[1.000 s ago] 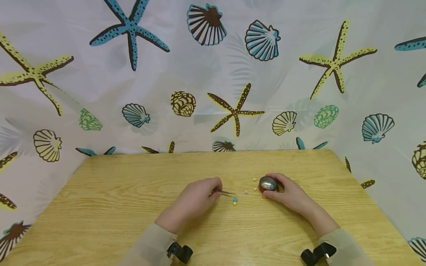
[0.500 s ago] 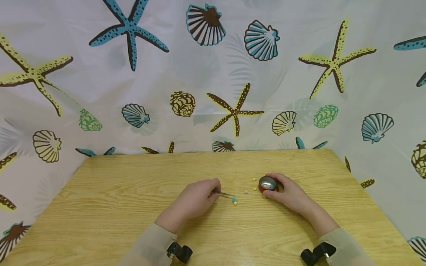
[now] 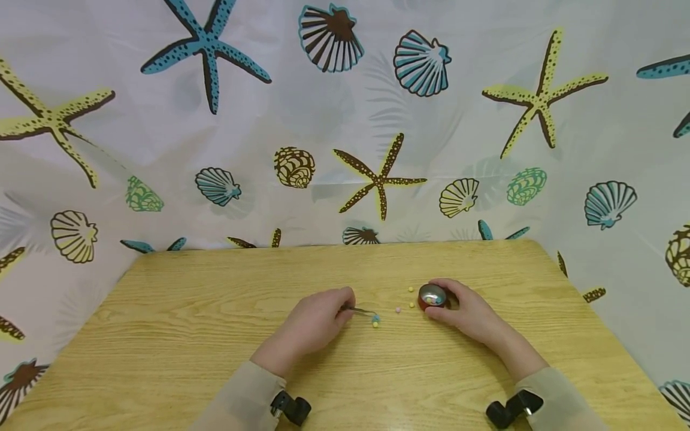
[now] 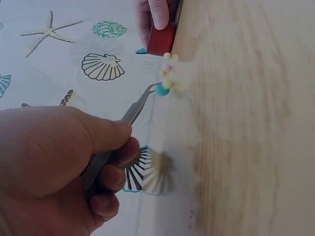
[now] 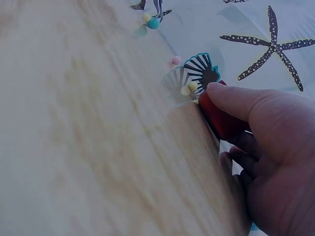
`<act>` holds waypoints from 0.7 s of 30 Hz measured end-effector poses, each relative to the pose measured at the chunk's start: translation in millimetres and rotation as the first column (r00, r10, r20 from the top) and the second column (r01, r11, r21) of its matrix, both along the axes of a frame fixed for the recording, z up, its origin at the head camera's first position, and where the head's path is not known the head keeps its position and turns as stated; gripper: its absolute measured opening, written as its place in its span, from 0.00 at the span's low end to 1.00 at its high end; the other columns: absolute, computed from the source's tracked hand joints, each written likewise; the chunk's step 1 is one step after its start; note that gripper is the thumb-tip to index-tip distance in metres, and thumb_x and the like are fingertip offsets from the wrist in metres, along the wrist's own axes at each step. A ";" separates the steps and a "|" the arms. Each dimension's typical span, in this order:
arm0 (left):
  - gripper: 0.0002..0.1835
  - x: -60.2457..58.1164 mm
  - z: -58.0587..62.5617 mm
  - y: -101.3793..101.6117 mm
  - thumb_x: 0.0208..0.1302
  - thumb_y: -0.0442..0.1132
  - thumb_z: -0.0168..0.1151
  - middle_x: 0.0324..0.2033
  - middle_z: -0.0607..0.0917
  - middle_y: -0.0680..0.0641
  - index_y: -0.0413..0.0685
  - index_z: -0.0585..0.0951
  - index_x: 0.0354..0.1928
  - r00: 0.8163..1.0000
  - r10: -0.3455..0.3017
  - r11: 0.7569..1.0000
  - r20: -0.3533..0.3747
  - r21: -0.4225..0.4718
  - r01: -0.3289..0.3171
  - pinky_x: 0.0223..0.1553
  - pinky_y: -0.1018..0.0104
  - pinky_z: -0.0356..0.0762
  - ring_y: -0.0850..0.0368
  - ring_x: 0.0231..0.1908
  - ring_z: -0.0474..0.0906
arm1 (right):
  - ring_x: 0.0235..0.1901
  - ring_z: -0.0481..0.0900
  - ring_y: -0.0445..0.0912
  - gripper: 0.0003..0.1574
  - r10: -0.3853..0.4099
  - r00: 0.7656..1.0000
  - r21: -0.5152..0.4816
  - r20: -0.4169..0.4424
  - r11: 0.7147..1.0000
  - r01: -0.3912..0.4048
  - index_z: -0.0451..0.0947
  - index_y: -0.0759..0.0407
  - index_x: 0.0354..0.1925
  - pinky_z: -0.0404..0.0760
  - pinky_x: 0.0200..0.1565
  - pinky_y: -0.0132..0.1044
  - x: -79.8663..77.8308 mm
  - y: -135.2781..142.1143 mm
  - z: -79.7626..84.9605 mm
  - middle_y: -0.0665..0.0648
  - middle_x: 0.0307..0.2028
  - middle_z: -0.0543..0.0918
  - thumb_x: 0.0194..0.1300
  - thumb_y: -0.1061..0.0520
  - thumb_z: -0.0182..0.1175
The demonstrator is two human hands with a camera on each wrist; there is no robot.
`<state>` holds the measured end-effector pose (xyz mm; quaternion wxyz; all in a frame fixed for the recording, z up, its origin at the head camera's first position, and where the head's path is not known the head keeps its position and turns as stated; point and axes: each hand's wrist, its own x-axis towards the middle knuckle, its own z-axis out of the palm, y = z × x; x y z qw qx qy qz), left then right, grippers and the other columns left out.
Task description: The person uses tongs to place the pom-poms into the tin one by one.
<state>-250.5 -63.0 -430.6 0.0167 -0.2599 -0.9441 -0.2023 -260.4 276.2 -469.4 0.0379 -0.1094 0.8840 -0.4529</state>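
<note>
My left hand [image 3: 318, 317] pinches a pair of metal tweezers [image 4: 139, 105] with bent tips, thumb on top and fingers curled below. The tips are right at a blue bead [image 4: 162, 90]; a yellow bead [image 4: 168, 83] sits close against it. My right hand [image 3: 474, 312] holds a small round red tin [image 3: 433, 294] between thumb and fingers, its silvery inside showing several coloured beads. In the right wrist view the thumb presses on the red wall of the tin, and the other fingers are partly hidden.
Between the tweezers and the tin lie a pink bead [image 3: 398, 310] and two yellow beads, one nearer [image 5: 192, 86] the tin's side. All are on a wood-grain table [image 3: 215, 299]. A white curtain [image 3: 323, 108] printed with starfish and shells hangs behind and at both sides.
The tweezer tips and the blue bead have shifted slightly left and away from me; the yellow bead beside it has shifted too. My right hand and the tin stay in place.
</note>
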 end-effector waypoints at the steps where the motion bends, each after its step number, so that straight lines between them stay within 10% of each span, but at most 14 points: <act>1: 0.03 -0.5 -0.8 -0.1 0.80 0.35 0.68 0.37 0.85 0.54 0.51 0.83 0.46 1.000 0.009 1.000 -0.015 -0.003 -0.009 0.41 0.57 0.80 0.59 0.33 0.77 | 0.78 0.67 0.64 0.43 -0.001 1.000 0.000 0.003 1.000 0.001 0.71 0.58 0.79 0.63 0.76 0.65 0.0 0.1 -0.2 0.65 0.75 0.75 0.76 0.44 0.74; 21: 0.04 -6.7 -8.7 -3.4 0.79 0.36 0.70 0.33 0.85 0.49 0.48 0.82 0.45 0.962 0.152 0.983 -0.228 -0.067 -0.172 0.32 0.59 0.82 0.55 0.30 0.81 | 0.77 0.68 0.64 0.44 0.004 1.000 0.003 0.003 1.000 -0.004 0.71 0.58 0.79 0.64 0.76 0.65 -0.9 1.0 -0.8 0.65 0.74 0.76 0.76 0.44 0.74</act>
